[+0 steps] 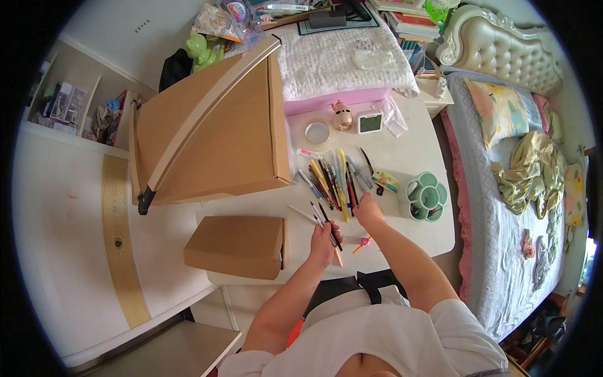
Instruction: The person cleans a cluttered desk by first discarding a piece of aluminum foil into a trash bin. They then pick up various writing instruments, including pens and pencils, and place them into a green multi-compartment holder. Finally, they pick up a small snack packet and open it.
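Observation:
My left hand [322,242] is closed around a small bunch of pencils and pens [323,215], their points facing away from me. My right hand [368,210] reaches to the near right side of a loose pile of pens and pencils [335,181]; its fingertips are hidden, so a grip cannot be made out. Between my forearms lies a pencil with a pink topper [364,242]. To the right of my right hand stands a green organizer with round cups [428,194], some holding small items. A small patterned packet [385,181] lies just beyond that hand.
A large cardboard box [221,136] fills the table's left side, with a curved lamp-like arm [207,113] across it. A smaller cardboard box [235,245] sits nearer me. Behind the pile are a tape roll [317,145], a figurine [342,117] and a digital clock [370,122].

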A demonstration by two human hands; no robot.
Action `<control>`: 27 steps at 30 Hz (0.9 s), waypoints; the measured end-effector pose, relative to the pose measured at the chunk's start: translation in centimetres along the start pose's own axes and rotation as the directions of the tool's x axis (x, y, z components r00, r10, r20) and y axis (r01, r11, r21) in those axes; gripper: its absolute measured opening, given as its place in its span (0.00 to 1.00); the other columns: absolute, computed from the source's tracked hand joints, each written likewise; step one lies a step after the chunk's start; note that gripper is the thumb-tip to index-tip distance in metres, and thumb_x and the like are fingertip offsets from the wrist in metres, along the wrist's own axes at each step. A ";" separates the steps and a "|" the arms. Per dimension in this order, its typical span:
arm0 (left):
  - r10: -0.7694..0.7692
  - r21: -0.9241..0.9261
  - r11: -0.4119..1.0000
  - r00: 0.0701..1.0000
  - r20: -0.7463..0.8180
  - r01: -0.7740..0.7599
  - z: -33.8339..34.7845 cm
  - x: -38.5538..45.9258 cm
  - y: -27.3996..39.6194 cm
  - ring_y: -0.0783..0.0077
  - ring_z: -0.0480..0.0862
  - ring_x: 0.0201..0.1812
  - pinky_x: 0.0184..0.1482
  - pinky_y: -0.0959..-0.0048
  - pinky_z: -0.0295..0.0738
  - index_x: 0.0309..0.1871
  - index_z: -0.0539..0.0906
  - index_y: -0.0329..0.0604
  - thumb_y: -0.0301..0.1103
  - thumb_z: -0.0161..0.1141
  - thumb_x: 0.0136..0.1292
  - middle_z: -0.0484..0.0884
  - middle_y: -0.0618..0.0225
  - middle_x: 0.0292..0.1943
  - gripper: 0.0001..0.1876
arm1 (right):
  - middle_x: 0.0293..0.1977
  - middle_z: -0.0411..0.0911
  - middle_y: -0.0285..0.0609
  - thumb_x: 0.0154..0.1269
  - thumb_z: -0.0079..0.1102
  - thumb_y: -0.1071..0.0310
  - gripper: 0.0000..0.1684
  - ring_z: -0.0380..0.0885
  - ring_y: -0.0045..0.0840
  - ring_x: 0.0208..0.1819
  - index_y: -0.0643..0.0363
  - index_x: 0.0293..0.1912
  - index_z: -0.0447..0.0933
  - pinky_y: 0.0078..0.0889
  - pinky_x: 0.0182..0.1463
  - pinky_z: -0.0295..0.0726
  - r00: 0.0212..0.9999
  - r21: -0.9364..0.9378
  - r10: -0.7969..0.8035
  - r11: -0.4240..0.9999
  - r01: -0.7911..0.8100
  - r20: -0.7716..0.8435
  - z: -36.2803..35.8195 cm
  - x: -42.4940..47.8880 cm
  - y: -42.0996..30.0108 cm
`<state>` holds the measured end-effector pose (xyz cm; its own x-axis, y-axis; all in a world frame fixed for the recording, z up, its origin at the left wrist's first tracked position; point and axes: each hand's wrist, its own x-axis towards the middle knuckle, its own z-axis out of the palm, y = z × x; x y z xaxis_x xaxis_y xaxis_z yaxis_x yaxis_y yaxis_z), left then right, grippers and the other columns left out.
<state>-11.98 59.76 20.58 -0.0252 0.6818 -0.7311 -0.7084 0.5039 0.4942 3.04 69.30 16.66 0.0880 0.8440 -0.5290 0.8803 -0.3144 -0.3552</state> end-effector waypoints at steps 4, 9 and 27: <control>-0.079 -0.060 0.995 0.996 0.041 0.082 -1.4 0.3 -0.3 0.78 0.68 0.25 0.28 0.75 0.66 0.43 0.70 0.47 0.37 0.48 0.74 0.70 0.74 0.28 0.06 | 0.37 0.81 0.57 0.57 0.60 0.58 0.21 0.82 0.50 0.38 0.66 0.44 0.75 0.48 0.43 0.80 0.990 -0.080 -0.090 0.992 0.100 0.113 -0.4 -1.0 2.1; -0.219 0.130 0.971 0.963 0.157 0.200 -3.3 1.4 0.1 0.81 0.65 0.19 0.22 0.78 0.63 0.44 0.73 0.47 0.43 0.54 0.71 0.66 0.78 0.21 0.10 | 0.35 0.82 0.53 0.54 0.60 0.58 0.21 0.82 0.45 0.33 0.63 0.43 0.75 0.47 0.39 0.80 0.900 -0.256 -0.233 0.905 0.339 0.368 -2.9 -4.9 8.0; -0.408 0.073 0.912 0.880 0.243 0.403 -4.9 -0.8 0.2 0.77 0.70 0.29 0.28 0.78 0.65 0.47 0.75 0.44 0.31 0.50 0.70 0.73 0.71 0.33 0.06 | 0.42 0.78 0.56 0.58 0.59 0.58 0.24 0.81 0.47 0.42 0.63 0.47 0.63 0.47 0.44 0.80 0.984 0.003 -0.157 0.987 0.158 0.086 -1.9 -1.4 -1.1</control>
<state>-15.55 56.73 18.91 0.4383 0.5234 -0.7308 -0.6050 0.7731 0.1908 2.87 69.30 19.23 -0.0924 0.8423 -0.5311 0.8816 -0.1787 -0.4369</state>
